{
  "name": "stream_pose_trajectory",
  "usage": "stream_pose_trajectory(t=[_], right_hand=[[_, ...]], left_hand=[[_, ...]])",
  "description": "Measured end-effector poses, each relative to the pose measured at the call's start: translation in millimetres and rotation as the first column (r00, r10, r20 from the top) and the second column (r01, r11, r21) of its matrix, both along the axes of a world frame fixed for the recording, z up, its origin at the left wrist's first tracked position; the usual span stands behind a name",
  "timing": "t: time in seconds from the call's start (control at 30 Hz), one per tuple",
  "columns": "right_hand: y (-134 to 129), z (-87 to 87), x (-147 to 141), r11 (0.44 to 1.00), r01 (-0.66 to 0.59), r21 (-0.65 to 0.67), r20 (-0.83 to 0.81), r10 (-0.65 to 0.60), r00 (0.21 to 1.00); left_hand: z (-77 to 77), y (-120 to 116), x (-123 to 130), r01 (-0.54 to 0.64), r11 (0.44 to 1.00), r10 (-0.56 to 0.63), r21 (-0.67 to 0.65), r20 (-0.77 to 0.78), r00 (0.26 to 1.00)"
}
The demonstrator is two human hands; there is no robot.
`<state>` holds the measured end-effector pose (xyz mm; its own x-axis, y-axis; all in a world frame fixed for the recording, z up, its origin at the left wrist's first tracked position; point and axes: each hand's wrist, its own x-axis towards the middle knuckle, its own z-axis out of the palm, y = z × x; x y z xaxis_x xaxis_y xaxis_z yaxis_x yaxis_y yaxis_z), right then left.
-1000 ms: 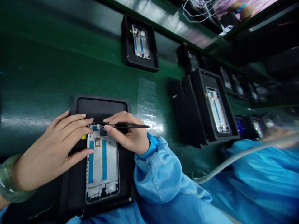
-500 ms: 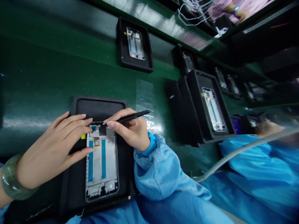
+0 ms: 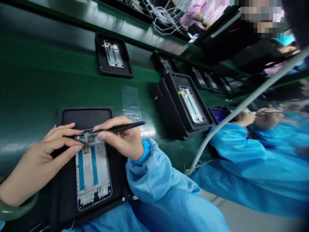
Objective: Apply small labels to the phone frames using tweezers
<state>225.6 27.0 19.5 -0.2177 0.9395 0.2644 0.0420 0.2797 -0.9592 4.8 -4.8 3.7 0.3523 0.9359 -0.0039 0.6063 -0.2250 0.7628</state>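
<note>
An open phone frame (image 3: 102,161) lies in a black foam tray (image 3: 87,115) in front of me, with two blue strips and a small orange flex connector (image 3: 86,150) on its pale inner face. My right hand (image 3: 122,140) grips slim black tweezers (image 3: 127,126), their tips low over the top end of the frame. At the frame's upper left edge is my left hand (image 3: 51,154). Its thumb and index fingertip are drawn together; anything between them is too small to make out. The right fingers partly hide the frame's top right corner.
Another tray (image 3: 127,72) with a phone frame stands at the back. On the right is a stack of trays (image 3: 166,112), its top one holding a frame. A clear plastic strip (image 3: 130,101) lies between. A grey cable (image 3: 231,116) crosses before a co-worker's blue sleeve (image 3: 236,141).
The view has swung right, so the bench things appear farther left. My left thumb and fingers have drawn together at the frame's top edge. My right hand still holds the tweezers, now lying flatter.
</note>
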Motion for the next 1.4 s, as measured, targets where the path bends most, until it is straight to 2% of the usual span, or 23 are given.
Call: stream_pose_trajectory(t=[0.03, 0.1, 0.17, 0.27, 0.4, 0.57, 0.7, 0.87, 0.97, 1.03, 1.1, 1.17, 1.27, 1.4], right_hand=[[6, 0.5, 12, 0.994, 0.107, 0.017, -0.007, -0.107, 0.994], [23, -3.3, 40, 0.935, 0.354, 0.023, 0.009, -0.354, 0.935], [41, -14.0, 69, 0.896, 0.444, 0.028, 0.082, -0.444, 0.892], [62, -36.9, 98, 0.889, 0.459, -0.003, 0.162, -0.452, 0.877], [72, -58.5, 105, 0.893, 0.451, -0.012, 0.204, -0.439, 0.875], [75, -66.9, 105, 0.900, 0.435, -0.004, 0.219, -0.424, 0.879], [75, -64.4, 108, 0.897, 0.441, 0.005, 0.222, -0.431, 0.875], [57, -35.8, 86, 0.905, 0.424, 0.025, 0.180, -0.421, 0.889], [35, -17.1, 53, 0.955, 0.294, 0.034, 0.219, -0.295, 0.930], [22, -11.0, 30, 0.985, 0.170, 0.041, 0.245, -0.174, 0.954], [13, -11.0, 11, 0.998, 0.054, 0.035, 0.267, -0.061, 0.962], [9, -15.0, 0, 1.000, -0.010, 0.025, 0.286, 0.002, 0.958], [8, -22.1, -8, 0.998, -0.026, 0.049, 0.316, 0.009, 0.949], [7, -26.7, -10, 0.980, -0.054, 0.190, 0.375, -0.022, 0.927]], left_hand=[[-0.2, 1, -1, -0.006, 1.000, 0.006, -0.003, 0.013, 1.000], [-1.7, 3, -5, -0.016, 1.000, 0.016, -0.012, 0.037, 0.999], [-4.2, 4, -8, -0.025, 0.999, 0.026, -0.036, 0.042, 0.999], [-8.1, 3, -13, -0.047, 0.996, 0.048, -0.069, 0.015, 0.999], [-11.1, 2, -18, -0.070, 0.995, 0.068, -0.069, -0.029, 0.997], [-14.3, 4, -20, -0.062, 0.996, 0.060, -0.070, -0.032, 0.998], [-17.8, 6, -23, -0.057, 0.992, 0.057, -0.111, -0.006, 0.998], [-14.7, 4, -18, -0.037, 0.999, 0.037, -0.019, -0.045, 0.998], [-11.4, 1, -10, 0.061, 0.993, -0.050, 0.101, -0.105, 0.993], [-11.8, -1, -6, 0.133, 0.975, -0.108, 0.177, -0.144, 0.984], [-14.2, -3, -4, 0.162, 0.962, -0.124, 0.220, -0.179, 0.976], [-17.2, -4, -3, 0.169, 0.958, -0.123, 0.231, -0.203, 0.971], [-20.1, -4, -3, 0.173, 0.955, -0.121, 0.240, -0.215, 0.969], [-20.0, -5, -3, 0.175, 0.956, -0.122, 0.235, -0.223, 0.967]])
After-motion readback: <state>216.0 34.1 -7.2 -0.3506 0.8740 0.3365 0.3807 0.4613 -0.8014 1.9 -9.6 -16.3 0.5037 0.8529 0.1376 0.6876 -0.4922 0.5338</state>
